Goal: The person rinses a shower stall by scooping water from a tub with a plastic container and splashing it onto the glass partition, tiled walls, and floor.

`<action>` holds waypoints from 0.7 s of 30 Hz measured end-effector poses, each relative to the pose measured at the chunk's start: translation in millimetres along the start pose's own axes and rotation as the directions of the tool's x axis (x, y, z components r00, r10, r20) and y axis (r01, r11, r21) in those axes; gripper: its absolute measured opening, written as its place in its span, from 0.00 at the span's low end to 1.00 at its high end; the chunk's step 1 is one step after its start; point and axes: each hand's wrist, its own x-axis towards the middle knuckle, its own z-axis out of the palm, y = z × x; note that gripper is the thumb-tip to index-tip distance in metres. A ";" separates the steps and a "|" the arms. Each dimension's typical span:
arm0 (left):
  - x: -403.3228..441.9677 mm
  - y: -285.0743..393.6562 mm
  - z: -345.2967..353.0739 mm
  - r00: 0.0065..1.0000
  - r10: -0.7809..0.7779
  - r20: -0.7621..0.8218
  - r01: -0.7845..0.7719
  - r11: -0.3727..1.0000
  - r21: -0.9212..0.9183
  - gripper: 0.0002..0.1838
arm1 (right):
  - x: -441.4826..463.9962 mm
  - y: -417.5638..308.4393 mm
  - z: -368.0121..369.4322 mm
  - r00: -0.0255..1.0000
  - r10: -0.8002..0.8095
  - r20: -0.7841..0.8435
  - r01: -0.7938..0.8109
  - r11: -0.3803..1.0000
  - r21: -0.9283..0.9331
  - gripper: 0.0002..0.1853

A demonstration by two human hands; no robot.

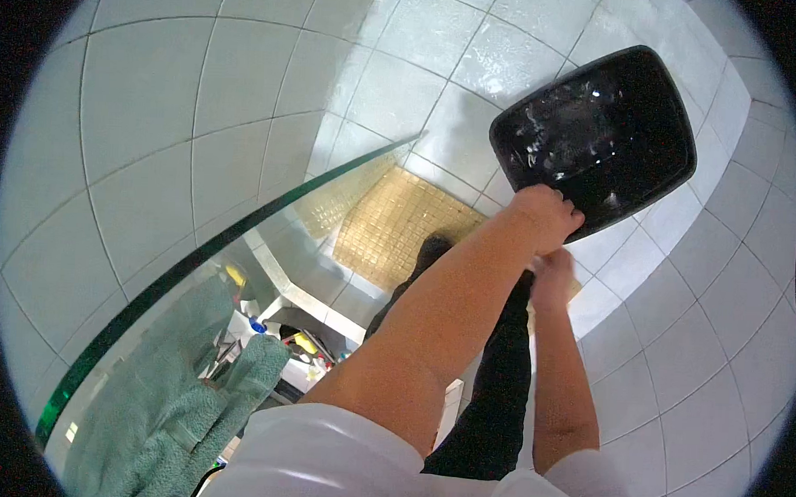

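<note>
A black plastic bin (634, 138), rectangular with rounded corners, is tilted with its opening toward me. Its inside looks wet, with shiny water and drops. My left hand (548, 217) is closed over the near rim, fingers curled into the opening. Just below it, my right hand (552, 276) is near the underside of the bin. Motion blur smears its fingers, and I cannot tell whether it touches the bin.
Wet white floor tiles (475, 54) lie under and beyond the bin. A glass panel (241, 225) runs along the left, with a green towel (174, 398) by it. A yellowish mat (395, 218) lies near my foot. Cluttered items (303, 343) sit low at left.
</note>
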 end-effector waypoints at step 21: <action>2.2 -4.5 5.2 0.999 -0.016 -0.051 0.013 0.998 -0.056 0.13 | 177.0 -199.8 -19.0 0.855 -0.210 0.473 0.473 -0.053 -0.879 0.11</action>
